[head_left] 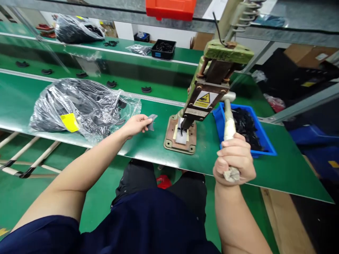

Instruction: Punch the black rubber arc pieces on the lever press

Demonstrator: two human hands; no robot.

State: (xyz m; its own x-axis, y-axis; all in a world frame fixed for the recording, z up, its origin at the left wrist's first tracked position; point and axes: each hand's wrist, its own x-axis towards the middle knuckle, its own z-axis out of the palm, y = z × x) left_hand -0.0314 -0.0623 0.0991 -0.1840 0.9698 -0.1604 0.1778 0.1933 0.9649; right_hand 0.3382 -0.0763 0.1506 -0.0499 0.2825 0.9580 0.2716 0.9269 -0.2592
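Between the thumb and fingers of my left hand is a small dark grey curved plastic piece, held over the green bench just left of the press base. My right hand is wrapped round the taped lever handle of a green hand press. Under the ram, a light plate lies on the rusty press base, with a small black part on it, partly hidden by the ram. To the left, a clear plastic bag full of dark pieces reaches close to my left hand.
Right of the press stands a blue bin of black parts. Behind, a green conveyor belt carries several black curved pieces. A black tray and another filled bag sit farther back. An orange-red box rests on the overhead shelf.
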